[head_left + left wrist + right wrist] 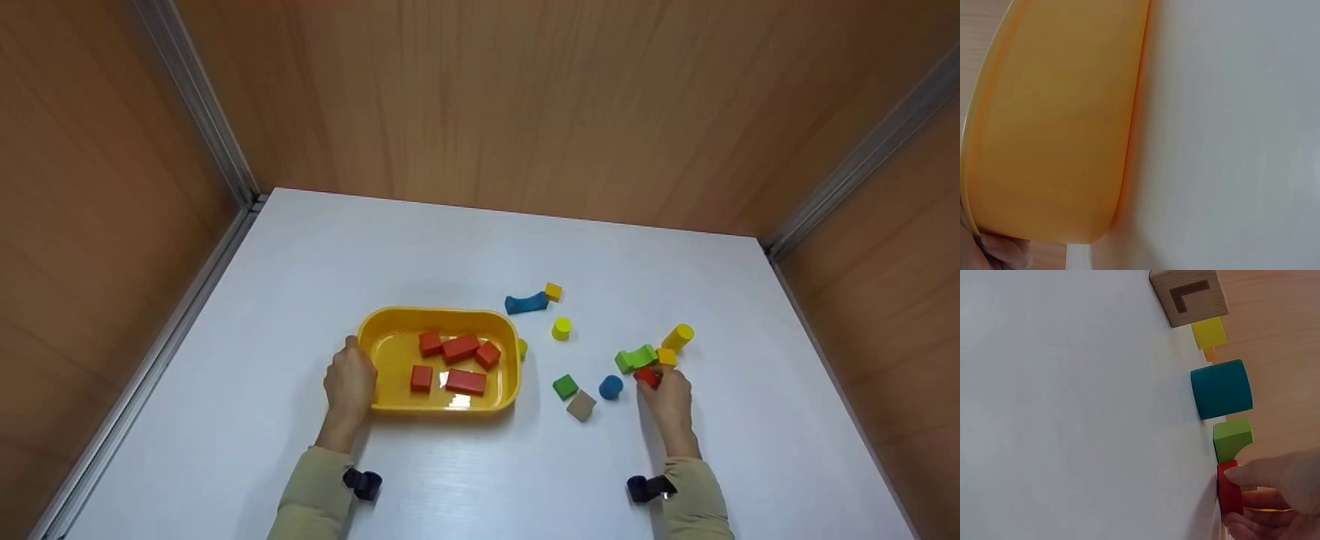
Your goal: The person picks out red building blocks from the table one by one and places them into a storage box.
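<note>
My left hand (351,377) grips the left end of a yellow plastic tray (390,403), fingers at its rim. Several red blocks (466,382) lie inside the tray. At the right, my right hand (670,397) pinches a red block (1230,486) between thumb and fingers, low over the table. Right behind that block are a light green arch block (637,357) and a small orange-yellow cube (667,357). A yellow cylinder (679,337) lies just beyond them. Left of the right hand stands a blue cylinder (610,387).
Between tray and right hand lie a green cube (565,386) and a natural wood cube (581,406). Farther back are a blue curved block (526,303), a yellow cube (553,291) and a yellow cylinder (561,328). Another yellow piece (523,349) peeks past the tray's right rim. Wooden walls enclose the table.
</note>
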Available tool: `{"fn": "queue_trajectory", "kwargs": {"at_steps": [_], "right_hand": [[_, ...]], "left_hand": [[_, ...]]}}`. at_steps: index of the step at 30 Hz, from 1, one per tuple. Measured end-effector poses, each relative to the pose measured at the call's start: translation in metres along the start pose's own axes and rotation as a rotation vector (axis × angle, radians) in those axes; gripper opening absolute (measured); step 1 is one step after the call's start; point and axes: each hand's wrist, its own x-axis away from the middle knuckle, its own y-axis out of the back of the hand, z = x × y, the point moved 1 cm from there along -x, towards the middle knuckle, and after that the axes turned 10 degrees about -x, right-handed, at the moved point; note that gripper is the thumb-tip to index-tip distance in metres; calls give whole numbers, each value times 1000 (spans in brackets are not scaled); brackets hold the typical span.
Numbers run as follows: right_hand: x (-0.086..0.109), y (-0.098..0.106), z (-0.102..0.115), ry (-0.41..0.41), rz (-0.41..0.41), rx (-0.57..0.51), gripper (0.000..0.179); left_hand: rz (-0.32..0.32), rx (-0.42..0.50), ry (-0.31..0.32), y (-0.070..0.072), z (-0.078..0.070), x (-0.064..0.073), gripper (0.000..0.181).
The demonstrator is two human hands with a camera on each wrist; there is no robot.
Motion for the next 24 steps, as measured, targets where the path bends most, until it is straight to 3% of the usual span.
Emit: {"fn": "queue_trajectory", "kwargs": {"at_steps": [5, 10, 24], "right_hand": [[1, 1, -1, -44, 19, -27, 39], [7, 4, 4, -73, 35, -50, 42], [30, 14, 40, 64, -43, -63, 38]], "left_hand": [[-37, -13, -25, 0, 0, 0, 20], [-22, -17, -14, 0, -1, -1, 21], [20, -2, 22, 0, -3, 0, 23]]}}
